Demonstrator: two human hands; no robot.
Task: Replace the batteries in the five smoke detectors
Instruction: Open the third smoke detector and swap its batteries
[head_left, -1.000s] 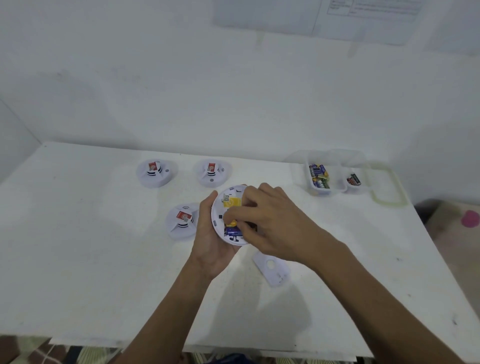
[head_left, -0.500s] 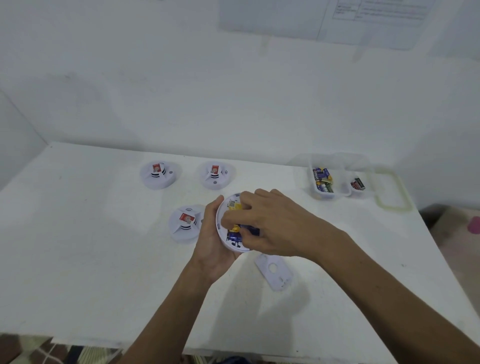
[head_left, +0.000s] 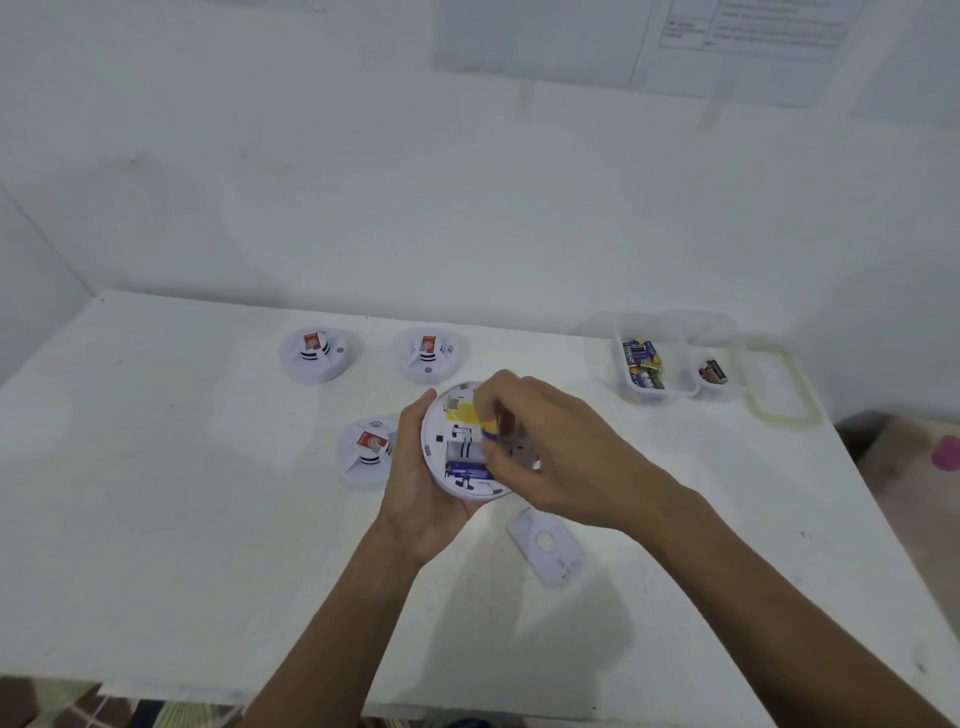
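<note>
My left hand (head_left: 415, 488) grips a round white smoke detector (head_left: 457, 447), tilted with its open back towards me. One blue battery (head_left: 467, 470) lies in the lower slot of its compartment. My right hand (head_left: 550, 457) pinches a second battery (head_left: 488, 430), yellow and purple, just above the empty slot. The detector's flat white cover (head_left: 545, 552) lies on the table below my hands. Three other white detectors with red stickers stand on the table: one at the back left (head_left: 317, 356), one at the back centre (head_left: 428, 356), one beside my left hand (head_left: 366, 452).
A clear plastic box (head_left: 670, 364) with two compartments stands at the back right and holds several batteries. Its lid (head_left: 784, 387) lies just to the right, near the edge of the white table (head_left: 182, 519). A white wall rises behind the table.
My right hand has lifted a yellow and purple battery out of the detector's compartment, baring the empty upper slot. The left hand keeps its hold on the detector.
</note>
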